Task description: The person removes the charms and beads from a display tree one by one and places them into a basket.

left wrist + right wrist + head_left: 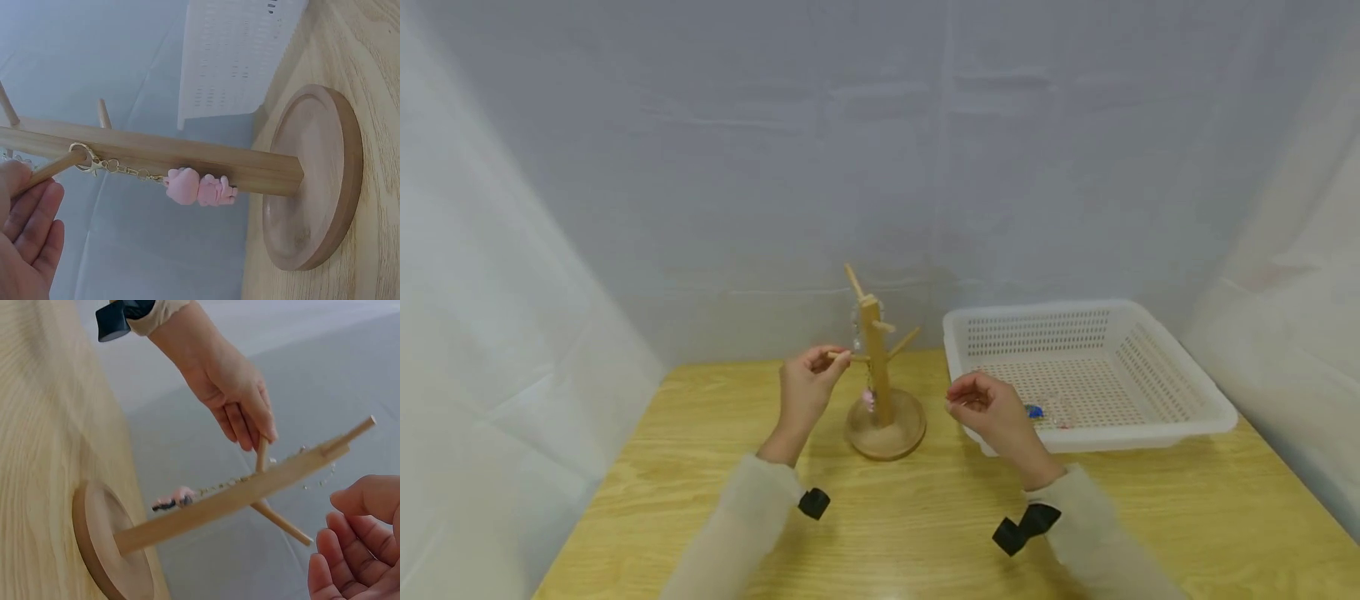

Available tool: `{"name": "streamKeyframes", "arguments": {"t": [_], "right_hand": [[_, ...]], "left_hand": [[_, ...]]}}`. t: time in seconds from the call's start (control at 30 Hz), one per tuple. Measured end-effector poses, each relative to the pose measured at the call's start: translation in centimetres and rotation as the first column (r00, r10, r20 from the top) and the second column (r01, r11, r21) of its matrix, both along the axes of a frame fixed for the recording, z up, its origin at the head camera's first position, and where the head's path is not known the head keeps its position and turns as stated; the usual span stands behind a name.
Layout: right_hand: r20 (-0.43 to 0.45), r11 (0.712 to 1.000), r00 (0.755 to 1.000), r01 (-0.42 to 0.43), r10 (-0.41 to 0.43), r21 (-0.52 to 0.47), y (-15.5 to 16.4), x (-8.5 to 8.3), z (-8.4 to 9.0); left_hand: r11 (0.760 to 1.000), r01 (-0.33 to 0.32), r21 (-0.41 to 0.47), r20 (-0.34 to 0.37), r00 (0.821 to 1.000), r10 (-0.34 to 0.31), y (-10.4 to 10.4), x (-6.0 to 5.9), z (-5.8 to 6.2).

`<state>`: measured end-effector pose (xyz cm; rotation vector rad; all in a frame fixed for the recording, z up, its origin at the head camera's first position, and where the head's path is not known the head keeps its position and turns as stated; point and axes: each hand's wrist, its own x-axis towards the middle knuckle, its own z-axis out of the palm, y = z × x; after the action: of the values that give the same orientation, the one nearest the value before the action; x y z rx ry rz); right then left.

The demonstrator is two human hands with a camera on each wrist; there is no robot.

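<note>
Your left hand is at the wooden peg stand, which sits near the far edge of the desk, about the middle. Its fingers pinch the tip of the lower left peg, probably to keep the stand steady. A pink charm keychain hangs from this peg by a gold clasp, close beside the post, so its ring sits between your fingertips and the post.

Your right hand hovers apart from the stand, to its right, fingers loosely curled and holding nothing that I can see. Just behind it is a white perforated basket with small items inside. The other pegs stick out near both hands.
</note>
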<state>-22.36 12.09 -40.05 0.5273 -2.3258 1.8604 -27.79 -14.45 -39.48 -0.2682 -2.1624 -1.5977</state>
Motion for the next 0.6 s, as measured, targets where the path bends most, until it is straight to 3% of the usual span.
{"name": "streamKeyframes", "arguments": {"t": [0.17,0.4,0.5,0.6], "right_hand": [[-0.002,0.999,0.999,-0.036,0.036,-0.018,-1.4,0.3,-0.3],[0.008,0.994,0.995,-0.1,0.1,-0.039,-3.4,0.4,-1.3],[0.012,0.992,0.993,-0.115,0.115,-0.045,-4.2,0.3,-2.1],[0.023,0.993,0.994,-0.108,0.11,-0.054,-4.9,0.1,-2.8]], "left_hand": [[0.998,-0.03,-0.054,-0.039,0.999,0.027,0.3,0.4,0.2],[0.998,-0.037,-0.045,-0.047,0.998,0.035,0.6,0.8,0.6],[0.998,-0.031,-0.048,-0.029,0.999,0.029,0.5,0.9,0.7],[0.996,-0.012,-0.085,0.012,1.0,0.013,0.6,1.6,1.8]]}}
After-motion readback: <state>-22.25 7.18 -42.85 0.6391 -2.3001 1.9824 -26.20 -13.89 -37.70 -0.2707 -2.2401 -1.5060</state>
